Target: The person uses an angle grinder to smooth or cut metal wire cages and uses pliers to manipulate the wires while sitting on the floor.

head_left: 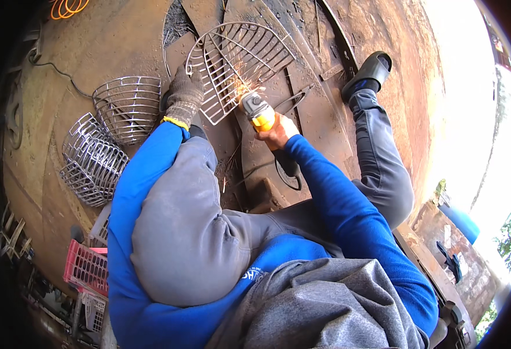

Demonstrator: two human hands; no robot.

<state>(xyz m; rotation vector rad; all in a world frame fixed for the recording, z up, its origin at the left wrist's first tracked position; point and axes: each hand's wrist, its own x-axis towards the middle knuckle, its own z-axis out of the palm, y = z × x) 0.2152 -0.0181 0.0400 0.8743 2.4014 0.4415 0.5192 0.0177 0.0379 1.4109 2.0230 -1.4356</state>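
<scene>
My left hand, in a dark work glove with a yellow cuff edge, is closed on the left side of a curved metal wire rack. My bare right hand is wrapped around a yellow angle grinder with a grey metal head. The grinder's head is at the rack's near bars, and orange sparks spray up from there. The grinder's disc cannot be made out clearly. Beneath the rack lie flat brown metal sheets.
Left of my gloved hand stand another wire rack and a stack of wire racks. A pink plastic crate is at lower left. An orange coiled hose lies far left. My right shoe rests beyond the sheets.
</scene>
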